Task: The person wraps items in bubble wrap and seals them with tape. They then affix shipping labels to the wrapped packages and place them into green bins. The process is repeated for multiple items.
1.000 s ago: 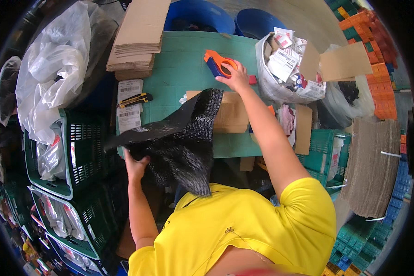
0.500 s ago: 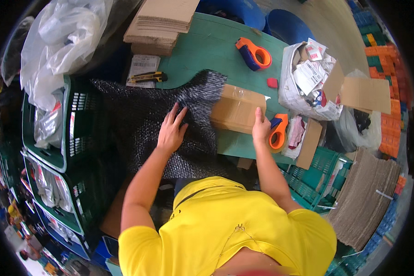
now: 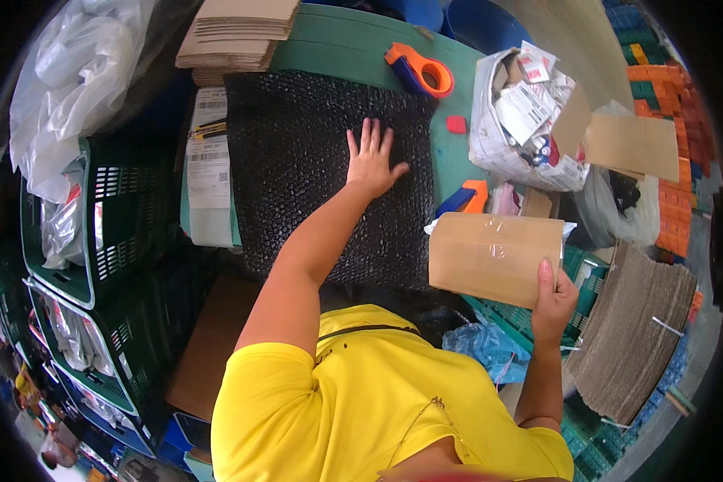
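A sheet of black bubble wrap (image 3: 305, 185) lies spread over the green table (image 3: 337, 40), its near edge hanging over the front. My left hand (image 3: 371, 161) rests flat on the sheet with its fingers spread. Off to the right, my right hand (image 3: 553, 301) grips the end of a brown cardboard box (image 3: 494, 249), thumb on top. Clear tape crosses the box's upper face, and it is held up above the table's right front corner. Partly behind the box is an orange and blue tape dispenser (image 3: 470, 193).
Another tape dispenser (image 3: 422, 72) and a small red block (image 3: 456, 124) are on the table. A carton of crumpled labels (image 3: 530, 120) stands at the right. Flat cardboard (image 3: 241, 24) is stacked at far left, near printed labels (image 3: 209, 161) and a utility knife (image 3: 209, 129). Green crates (image 3: 128, 217) rise at left.
My right hand has lifted the box off the table and brought it right and nearer. The bubble wrap now lies flatter and farther over the table, with my left hand moved farther right on it.
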`<state>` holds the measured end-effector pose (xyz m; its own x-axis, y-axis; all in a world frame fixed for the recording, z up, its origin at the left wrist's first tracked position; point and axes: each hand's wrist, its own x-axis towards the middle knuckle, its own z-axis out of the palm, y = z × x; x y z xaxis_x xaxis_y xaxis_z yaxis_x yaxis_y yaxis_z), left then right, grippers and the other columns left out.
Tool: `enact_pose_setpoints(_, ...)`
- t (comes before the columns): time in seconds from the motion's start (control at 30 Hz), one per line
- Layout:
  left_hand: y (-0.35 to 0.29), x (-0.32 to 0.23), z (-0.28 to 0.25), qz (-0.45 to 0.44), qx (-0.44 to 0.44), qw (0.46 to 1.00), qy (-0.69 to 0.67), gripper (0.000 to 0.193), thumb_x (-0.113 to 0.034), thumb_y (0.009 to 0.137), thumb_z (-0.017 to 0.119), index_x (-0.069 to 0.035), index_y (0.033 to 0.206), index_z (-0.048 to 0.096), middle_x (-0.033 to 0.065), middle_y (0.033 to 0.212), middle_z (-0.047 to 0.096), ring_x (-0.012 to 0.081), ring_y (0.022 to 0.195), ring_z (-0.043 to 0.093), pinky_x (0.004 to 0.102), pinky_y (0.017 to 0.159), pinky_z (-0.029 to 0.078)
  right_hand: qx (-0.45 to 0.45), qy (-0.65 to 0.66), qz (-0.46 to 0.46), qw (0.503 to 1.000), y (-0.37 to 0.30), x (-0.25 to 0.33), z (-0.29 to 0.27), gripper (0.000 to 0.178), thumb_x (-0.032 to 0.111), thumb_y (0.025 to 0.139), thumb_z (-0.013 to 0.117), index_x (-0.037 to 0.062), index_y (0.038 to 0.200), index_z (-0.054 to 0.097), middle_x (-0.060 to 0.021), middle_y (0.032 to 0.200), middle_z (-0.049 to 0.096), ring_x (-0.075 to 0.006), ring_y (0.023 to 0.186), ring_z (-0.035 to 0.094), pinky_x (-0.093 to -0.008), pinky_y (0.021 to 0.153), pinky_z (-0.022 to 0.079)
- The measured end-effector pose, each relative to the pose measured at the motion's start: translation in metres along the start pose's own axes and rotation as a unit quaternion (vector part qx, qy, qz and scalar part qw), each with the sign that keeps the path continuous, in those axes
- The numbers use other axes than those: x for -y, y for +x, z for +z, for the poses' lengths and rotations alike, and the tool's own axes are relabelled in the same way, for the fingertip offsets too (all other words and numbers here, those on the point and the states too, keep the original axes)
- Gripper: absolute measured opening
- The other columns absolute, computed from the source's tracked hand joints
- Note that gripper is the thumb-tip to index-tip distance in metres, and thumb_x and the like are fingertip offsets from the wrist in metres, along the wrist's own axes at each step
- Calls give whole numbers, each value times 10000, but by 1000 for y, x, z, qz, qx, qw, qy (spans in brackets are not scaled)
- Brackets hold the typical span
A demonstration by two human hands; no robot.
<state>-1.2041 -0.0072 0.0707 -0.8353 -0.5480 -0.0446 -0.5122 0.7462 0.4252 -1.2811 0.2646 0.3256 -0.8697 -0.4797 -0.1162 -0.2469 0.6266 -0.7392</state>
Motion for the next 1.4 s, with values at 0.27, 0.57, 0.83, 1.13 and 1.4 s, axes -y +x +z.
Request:
enact_pose_setpoints(0.27,-237,89,10,-317,-420,849,-47,647,-153,710,811,44,1221,468,198,1239,475,361,1205,408,440,1063,304,85,158,-23,983,22,3,81,257,192,970,602,-52,991,681,6,822,648,-54,734,542,-232,653,443)
enact_pose_setpoints(0.57,-271,182,16,-408,-28,700,-586,729,-204,783,795,20,1381,444,128,1310,556,255,1176,538,390,1025,404,67,298,19,952,107,-97,312,398,335,950,633,-1,737,619,49,646,511,-50,636,424,-273,565,382)
enact_pose_setpoints(0.83,-236,112,-91,-286,161,522,-787,686,-283,823,771,-29,1382,466,134,1365,534,295,1266,497,457,1088,355,71,174,-189,964,38,55,202,143,91,859,694,48,906,567,-57,712,554,-213,616,562,-363,712,471)
enact_pose_setpoints(1.13,-17,93,-97,-38,-220,969,-105,499,-356,944,570,41,1246,559,222,1234,612,398,1204,524,401,1043,409,45,-210,-395,893,99,15,309,498,369,924,554,55,1311,536,-152,1390,500,-342,1334,412,-580,1098,239)
enact_pose_setpoints(1.4,105,144,-138,-103,312,944,42,796,-683,936,265,-50,1251,631,206,1321,572,368,1234,539,433,1055,394,357,-359,-172,845,226,94,314,571,592,951,314,244,1259,645,-85,1334,592,-322,1280,505,-673,1063,252)
